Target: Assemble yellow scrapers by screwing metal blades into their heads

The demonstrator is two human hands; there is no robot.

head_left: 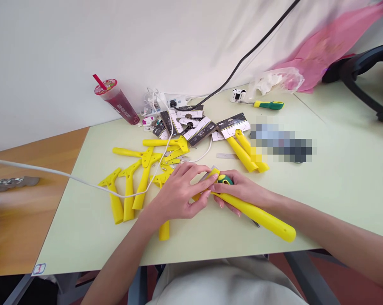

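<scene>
Between both hands is a yellow scraper [258,215], its long handle slanting down to the right. My left hand [183,190] pinches its head, where a strip of metal shows by the fingertips. My right hand [239,188] grips the scraper near the head and also has a screwdriver [225,179] tucked in it. The green and yellow handle end pokes out on top, and a dark tip shows below the scraper handle. The fingers partly cover the scraper's head. Left of my left hand lie several other yellow scrapers [128,190], with loose small parts [175,159] among them.
Two carded yellow scrapers [242,152] lie beyond my right hand, near a flat metal blade [227,156]. Packaging cards [199,131], a drink cup [120,101] and another screwdriver [269,105] stand or lie farther back. A white cable [67,174] crosses the scrapers.
</scene>
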